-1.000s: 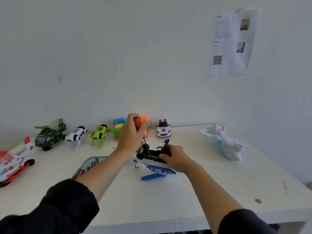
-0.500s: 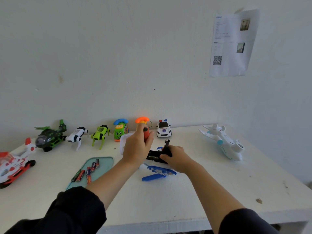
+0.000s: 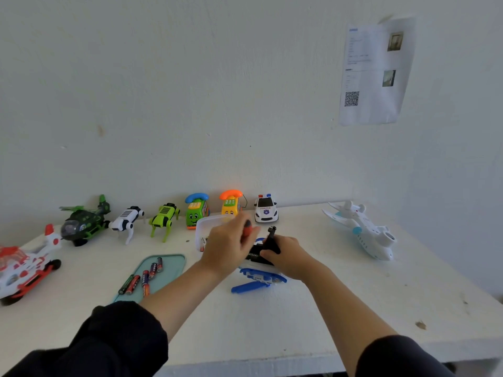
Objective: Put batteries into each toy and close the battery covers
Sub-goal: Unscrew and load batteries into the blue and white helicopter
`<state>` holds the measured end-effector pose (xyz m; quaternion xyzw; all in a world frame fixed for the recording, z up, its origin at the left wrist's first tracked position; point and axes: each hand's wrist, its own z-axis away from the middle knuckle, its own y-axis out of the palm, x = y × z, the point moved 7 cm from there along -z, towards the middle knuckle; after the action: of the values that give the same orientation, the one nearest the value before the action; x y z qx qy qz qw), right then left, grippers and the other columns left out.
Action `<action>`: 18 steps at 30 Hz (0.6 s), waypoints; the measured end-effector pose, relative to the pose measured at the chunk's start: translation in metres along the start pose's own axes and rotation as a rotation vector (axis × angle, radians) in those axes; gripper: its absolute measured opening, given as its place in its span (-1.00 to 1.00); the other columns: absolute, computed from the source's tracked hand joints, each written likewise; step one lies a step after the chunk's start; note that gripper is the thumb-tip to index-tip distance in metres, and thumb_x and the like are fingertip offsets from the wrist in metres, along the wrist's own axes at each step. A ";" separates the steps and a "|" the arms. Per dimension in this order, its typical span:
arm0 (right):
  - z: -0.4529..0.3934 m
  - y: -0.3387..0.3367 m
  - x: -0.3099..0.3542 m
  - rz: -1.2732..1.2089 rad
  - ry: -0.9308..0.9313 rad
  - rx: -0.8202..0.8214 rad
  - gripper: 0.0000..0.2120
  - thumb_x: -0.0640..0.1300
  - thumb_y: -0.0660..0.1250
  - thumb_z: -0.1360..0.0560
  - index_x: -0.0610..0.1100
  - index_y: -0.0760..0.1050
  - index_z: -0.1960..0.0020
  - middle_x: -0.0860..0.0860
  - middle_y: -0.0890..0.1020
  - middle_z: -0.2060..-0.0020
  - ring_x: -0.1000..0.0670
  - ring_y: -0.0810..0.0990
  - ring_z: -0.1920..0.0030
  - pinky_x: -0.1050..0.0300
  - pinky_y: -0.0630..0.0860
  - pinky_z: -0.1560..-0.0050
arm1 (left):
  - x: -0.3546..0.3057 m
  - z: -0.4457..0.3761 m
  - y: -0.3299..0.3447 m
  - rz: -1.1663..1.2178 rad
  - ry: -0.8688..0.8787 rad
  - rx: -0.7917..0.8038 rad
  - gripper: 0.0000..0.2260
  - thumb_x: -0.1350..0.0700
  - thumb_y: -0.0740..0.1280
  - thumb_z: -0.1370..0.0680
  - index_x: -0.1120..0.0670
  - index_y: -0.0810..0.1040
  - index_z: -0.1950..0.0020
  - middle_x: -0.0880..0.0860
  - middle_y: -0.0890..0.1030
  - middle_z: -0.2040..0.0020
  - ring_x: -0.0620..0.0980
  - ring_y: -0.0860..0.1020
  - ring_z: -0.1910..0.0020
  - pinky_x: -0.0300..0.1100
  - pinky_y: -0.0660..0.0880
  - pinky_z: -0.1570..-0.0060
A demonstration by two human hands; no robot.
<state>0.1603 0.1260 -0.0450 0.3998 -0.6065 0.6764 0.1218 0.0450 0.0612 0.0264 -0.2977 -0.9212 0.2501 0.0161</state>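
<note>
Both hands met at the blue and white toy (image 3: 258,277) lying upturned just below the frame's middle: the right hand (image 3: 285,254) had its grip curled around the toy's black underside, and the left hand (image 3: 228,246) clenched a red-handled screwdriver (image 3: 247,232) above it. Behind the hands stood a white container (image 3: 202,227). To the lower left, loose batteries (image 3: 144,277) lay on a teal tray (image 3: 174,263). Along the wall stood a green helicopter (image 3: 83,223), two robot dogs (image 3: 126,220), two phone toys (image 3: 196,210) and a police car (image 3: 266,209). A white plane (image 3: 364,229) sat right on the desk (image 3: 353,308).
</note>
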 end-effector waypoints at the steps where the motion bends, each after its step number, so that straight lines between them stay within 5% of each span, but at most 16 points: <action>1: 0.000 0.000 0.000 0.002 -0.002 -0.001 -0.74 -0.09 0.20 -0.57 -0.13 0.46 -0.22 -0.10 0.55 -0.11 -0.15 0.39 -0.23 -0.08 0.36 -0.28 | -0.009 -0.002 0.003 -0.052 0.070 0.010 -0.83 0.08 0.39 -0.49 0.07 0.40 0.15 -0.08 0.35 0.46 -0.16 0.24 0.50 -0.41 0.21 0.43; 6: 0.001 0.000 0.000 0.013 -0.006 0.000 -0.74 -0.08 0.20 -0.58 -0.13 0.45 -0.23 -0.09 0.54 -0.10 -0.14 0.39 -0.22 -0.06 0.37 -0.27 | -0.017 -0.017 0.003 -0.142 0.073 -0.036 -0.81 0.20 0.51 -0.38 0.20 0.50 0.25 -0.08 0.34 0.52 -0.19 0.18 0.52 -0.45 0.24 0.41; 10: 0.001 0.000 0.000 -0.005 0.000 0.008 -0.69 -0.07 0.21 -0.58 -0.12 0.42 -0.30 -0.11 0.51 -0.16 -0.13 0.35 -0.28 -0.04 0.35 -0.30 | 0.038 -0.010 -0.003 0.041 -0.366 -0.113 -0.84 0.10 0.34 -0.54 0.11 0.40 0.16 -0.09 0.30 0.46 -0.14 0.32 0.52 -0.37 0.27 0.49; 14: 0.001 0.001 0.001 -0.006 0.000 0.017 -0.66 -0.06 0.20 -0.59 -0.13 0.40 -0.33 -0.12 0.49 -0.18 -0.13 0.34 -0.29 -0.04 0.34 -0.32 | 0.067 0.004 -0.013 0.175 -0.594 -0.198 -0.78 0.09 0.32 -0.54 -0.06 0.31 0.22 0.19 0.41 0.37 0.25 0.54 0.36 0.13 0.50 0.31; 16: 0.001 0.001 0.001 -0.001 0.000 0.019 -0.66 -0.06 0.20 -0.59 -0.12 0.40 -0.33 -0.11 0.49 -0.19 -0.13 0.34 -0.29 -0.05 0.33 -0.32 | 0.068 0.007 -0.013 0.190 -0.649 -0.205 -0.79 0.07 0.30 -0.55 -0.02 0.31 0.22 0.23 0.45 0.32 0.18 0.56 0.36 0.10 0.52 0.28; 18: 0.002 0.001 0.001 0.001 0.002 0.019 -0.67 -0.05 0.20 -0.59 -0.12 0.40 -0.33 -0.11 0.50 -0.18 -0.13 0.34 -0.29 -0.05 0.34 -0.32 | 0.084 0.016 -0.014 0.229 -0.812 -0.271 -0.78 0.07 0.28 -0.56 0.05 0.30 0.22 0.21 0.50 0.28 -0.05 0.54 0.46 -0.15 0.50 0.38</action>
<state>0.1598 0.1240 -0.0454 0.3999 -0.6002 0.6825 0.1183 -0.0343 0.0910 0.0090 -0.2751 -0.8384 0.2237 -0.4140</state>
